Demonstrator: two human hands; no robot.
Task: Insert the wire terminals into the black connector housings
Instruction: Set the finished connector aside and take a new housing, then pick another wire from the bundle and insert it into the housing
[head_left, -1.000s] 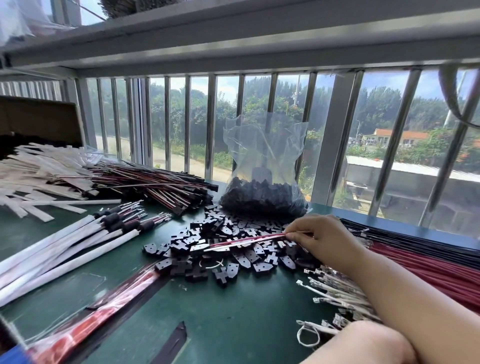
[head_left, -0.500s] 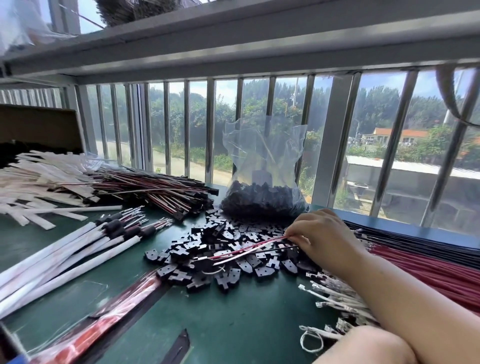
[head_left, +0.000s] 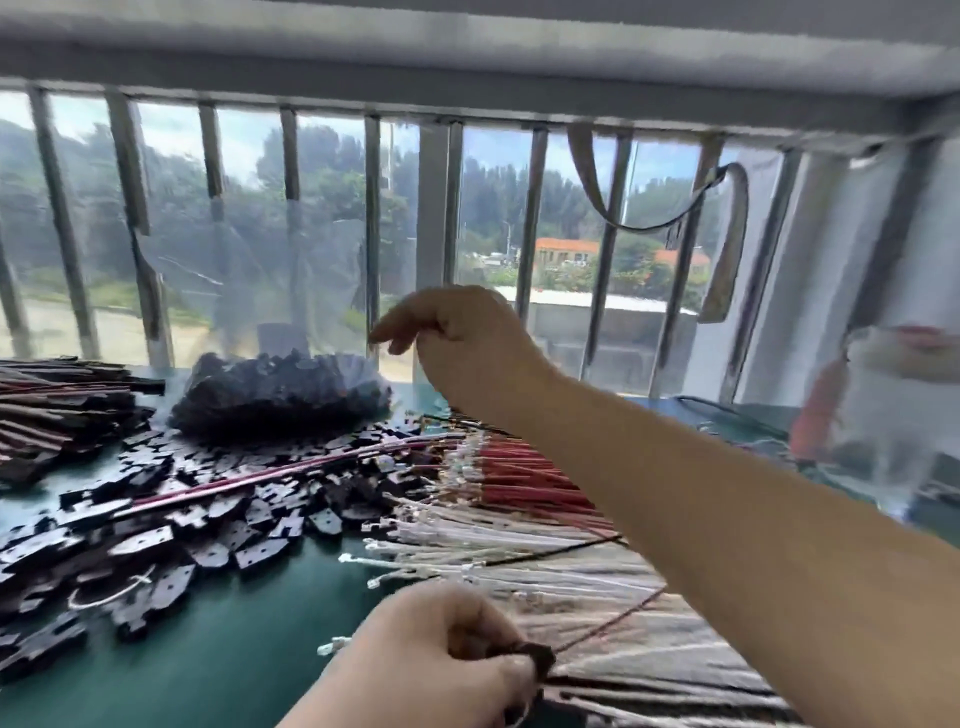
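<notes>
Your right hand (head_left: 457, 332) hangs raised above the bench at about 12 o'clock from the pile of black connector housings (head_left: 208, 514), wrist bent, fingers drooping loosely and holding nothing that can be seen — the view is blurred there. Your left hand (head_left: 441, 660) sits low at 6 o'clock, fingers curled around a small dark piece (head_left: 535, 660), likely one housing, with a thin red wire (head_left: 608, 623) running out of it toward 2 o'clock.

Loose housings lie scattered over the green table (head_left: 249, 649) from 9 o'clock to the centre, and a red and white wire pair (head_left: 291, 475) lies across the top of them. At 11 o'clock a clear plastic bag (head_left: 280, 384) stands open, its bottom filled with more black parts. Under your right forearm, from the centre toward 4 o'clock, bundles of white wires (head_left: 498, 540) and red wires (head_left: 524, 467) fan out with their metal terminals pointing at the housings. A stack of finished dark leads (head_left: 62, 410) rests at 9 o'clock — behind everything, window bars (head_left: 371, 228).
</notes>
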